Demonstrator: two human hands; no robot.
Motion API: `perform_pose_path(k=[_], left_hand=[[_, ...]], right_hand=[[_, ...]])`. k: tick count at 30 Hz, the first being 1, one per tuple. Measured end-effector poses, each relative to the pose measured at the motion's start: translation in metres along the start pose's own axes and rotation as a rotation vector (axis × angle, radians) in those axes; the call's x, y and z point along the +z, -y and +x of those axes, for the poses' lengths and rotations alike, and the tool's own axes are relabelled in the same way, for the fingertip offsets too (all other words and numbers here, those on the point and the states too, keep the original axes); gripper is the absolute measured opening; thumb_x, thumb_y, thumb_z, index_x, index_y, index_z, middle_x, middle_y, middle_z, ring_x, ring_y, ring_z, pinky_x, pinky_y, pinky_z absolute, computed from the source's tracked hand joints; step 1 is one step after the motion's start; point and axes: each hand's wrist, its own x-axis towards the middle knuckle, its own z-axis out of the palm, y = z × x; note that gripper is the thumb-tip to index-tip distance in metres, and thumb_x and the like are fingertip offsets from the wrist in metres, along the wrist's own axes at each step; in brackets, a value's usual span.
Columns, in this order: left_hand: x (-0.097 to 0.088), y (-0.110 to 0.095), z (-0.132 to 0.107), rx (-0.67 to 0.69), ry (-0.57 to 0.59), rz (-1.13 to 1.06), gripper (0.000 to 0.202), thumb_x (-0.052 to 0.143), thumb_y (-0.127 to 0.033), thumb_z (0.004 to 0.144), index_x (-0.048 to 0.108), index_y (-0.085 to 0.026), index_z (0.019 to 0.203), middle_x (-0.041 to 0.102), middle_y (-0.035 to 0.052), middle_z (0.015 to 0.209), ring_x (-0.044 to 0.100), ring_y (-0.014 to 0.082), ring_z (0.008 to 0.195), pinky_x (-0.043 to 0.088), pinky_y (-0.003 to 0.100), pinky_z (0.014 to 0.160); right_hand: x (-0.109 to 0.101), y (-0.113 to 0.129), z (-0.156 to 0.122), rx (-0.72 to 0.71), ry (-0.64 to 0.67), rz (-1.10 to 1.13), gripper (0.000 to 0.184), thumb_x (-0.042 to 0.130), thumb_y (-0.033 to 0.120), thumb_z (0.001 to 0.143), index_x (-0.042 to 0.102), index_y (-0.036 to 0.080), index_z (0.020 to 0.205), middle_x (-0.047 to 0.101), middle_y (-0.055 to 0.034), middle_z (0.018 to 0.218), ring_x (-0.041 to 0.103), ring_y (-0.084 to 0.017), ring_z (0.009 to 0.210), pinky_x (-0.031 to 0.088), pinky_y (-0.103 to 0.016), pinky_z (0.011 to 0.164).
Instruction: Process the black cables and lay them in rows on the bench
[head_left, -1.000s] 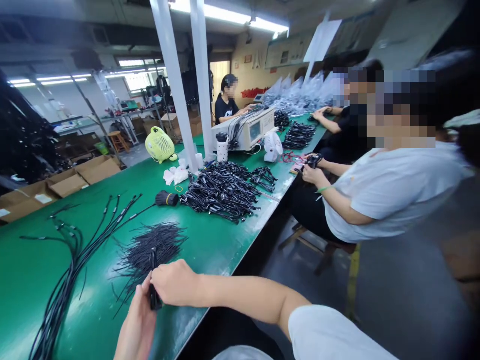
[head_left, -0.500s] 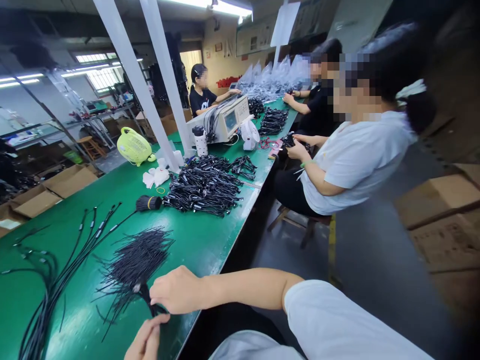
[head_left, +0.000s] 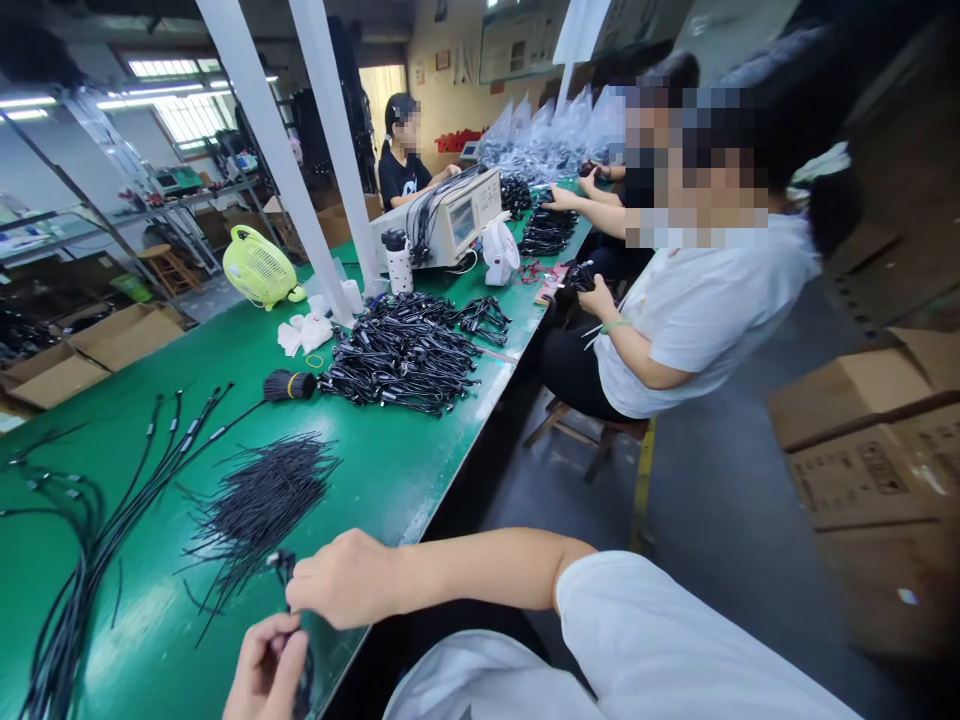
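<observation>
My right hand (head_left: 345, 578) reaches in from the right and pinches a thin black cable (head_left: 285, 572) near its small dark end. Lower down, my left hand (head_left: 266, 665) grips the same cable close to the table's front edge. A loose pile of thin black wires (head_left: 262, 505) lies just beyond my hands, not touching them. Long black cables (head_left: 97, 540) fan out on the green table mat (head_left: 157, 640) to the left. Behind them, a wire bundle with a yellow band (head_left: 289, 386) rests beside a heap of black cable assemblies (head_left: 397, 355).
A co-worker (head_left: 697, 290) sits along the table's right edge holding black parts. Farther along stand a grey bench instrument (head_left: 450, 220), a white fan (head_left: 500, 250), and a yellow-green fan (head_left: 259, 268). Cardboard boxes (head_left: 862, 450) stand on the floor at right.
The black cable now lies apart from the thin-wire pile, held between both hands. My left hand has risen slightly, and the view has shifted a little.
</observation>
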Motion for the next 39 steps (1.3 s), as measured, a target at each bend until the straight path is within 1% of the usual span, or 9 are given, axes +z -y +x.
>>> perform_pose_path(k=[4, 8, 12, 16, 21, 25, 28, 31, 39], left_hand=[[0.019, 0.014, -0.010, -0.067, -0.034, -0.023, 0.062, 0.073, -0.055, 0.067, 0.059, -0.023, 0.117, 0.067, 0.0066, 0.106, 0.059, 0.0266, 0.112, 0.046, 0.038, 0.100], [0.015, 0.014, -0.009, -0.044, -0.062, 0.049, 0.055, 0.068, -0.055, 0.072, 0.064, -0.022, 0.116, 0.067, 0.0072, 0.117, 0.048, 0.0318, 0.129, 0.034, 0.043, 0.112], [0.014, 0.001, -0.023, 0.143, -0.050, 0.058, 0.046, 0.064, -0.054, 0.077, 0.067, -0.024, 0.112, 0.063, 0.0044, 0.127, 0.045, 0.0295, 0.133, 0.028, 0.038, 0.116], [0.019, -0.013, -0.038, 0.084, 0.034, -0.111, 0.047, 0.074, -0.053, 0.069, 0.071, -0.022, 0.104, 0.069, 0.0066, 0.116, 0.053, 0.0306, 0.124, 0.033, 0.039, 0.113], [0.016, -0.033, -0.028, -0.228, -0.025, -0.487, 0.048, 0.085, -0.046, 0.055, 0.070, -0.019, 0.093, 0.066, 0.0010, 0.074, 0.065, 0.0169, 0.071, 0.057, 0.032, 0.077], [0.012, -0.035, -0.020, -0.158, -0.113, -0.636, 0.037, 0.082, -0.036, 0.066, 0.067, -0.016, 0.094, 0.038, -0.0107, 0.053, 0.027, -0.0005, 0.039, 0.039, 0.013, 0.045], [0.017, -0.024, -0.023, -0.257, 0.009, -0.465, 0.038, 0.081, -0.041, 0.065, 0.068, -0.013, 0.088, 0.032, -0.0107, 0.050, 0.025, 0.0015, 0.040, 0.030, 0.015, 0.040], [0.020, -0.020, -0.026, -0.301, 0.119, -0.337, 0.043, 0.080, -0.045, 0.065, 0.069, -0.012, 0.090, 0.031, -0.0102, 0.048, 0.027, 0.0037, 0.042, 0.031, 0.018, 0.042], [0.026, -0.021, -0.018, -0.099, 0.202, -0.091, 0.039, 0.066, -0.052, 0.077, 0.069, -0.016, 0.090, 0.049, -0.0043, 0.054, 0.040, 0.0084, 0.047, 0.041, 0.023, 0.053]], right_hand=[[0.001, 0.005, 0.003, 0.043, 0.003, 0.114, 0.016, 0.048, 0.028, 0.091, 0.060, 0.020, 0.086, 0.066, 0.0017, 0.093, 0.059, -0.012, 0.079, 0.029, -0.024, 0.050], [0.002, 0.012, 0.004, 0.316, -0.002, 0.814, 0.014, 0.052, 0.022, 0.090, 0.059, 0.018, 0.078, 0.062, 0.0041, 0.081, 0.054, -0.007, 0.074, 0.033, -0.018, 0.057], [0.003, 0.008, 0.003, 0.588, 0.403, 1.810, 0.019, 0.050, 0.014, 0.089, 0.054, 0.014, 0.070, 0.035, 0.0089, 0.050, 0.022, -0.002, 0.039, 0.018, -0.016, 0.041], [0.008, 0.010, -0.003, 0.530, 0.722, 2.213, 0.031, 0.038, 0.011, 0.093, 0.055, 0.011, 0.066, 0.024, 0.0114, 0.041, 0.013, -0.001, 0.032, 0.014, -0.015, 0.037], [0.015, 0.021, -0.015, 0.602, 0.482, 1.969, 0.034, 0.062, 0.030, 0.086, 0.047, 0.014, 0.060, 0.038, 0.0086, 0.047, 0.024, -0.001, 0.035, 0.015, -0.017, 0.036], [0.009, 0.019, -0.024, 0.591, 0.101, 1.374, 0.029, 0.056, 0.038, 0.089, 0.058, 0.014, 0.072, 0.049, 0.0038, 0.061, 0.037, -0.005, 0.048, 0.030, -0.019, 0.046], [0.001, 0.011, -0.026, 0.373, -0.321, 0.706, 0.024, 0.054, 0.036, 0.090, 0.062, 0.017, 0.102, 0.062, -0.0057, 0.098, 0.055, -0.014, 0.085, 0.046, -0.030, 0.081], [-0.001, 0.004, -0.027, 0.045, -0.319, 0.333, 0.029, 0.049, 0.029, 0.094, 0.055, 0.024, 0.122, 0.059, -0.0064, 0.124, 0.049, -0.018, 0.118, 0.034, -0.042, 0.106], [0.021, 0.005, -0.030, 0.417, -0.157, 1.214, 0.044, 0.057, 0.043, 0.088, 0.054, 0.016, 0.122, 0.062, -0.0074, 0.107, 0.060, -0.016, 0.094, 0.049, -0.034, 0.087]])
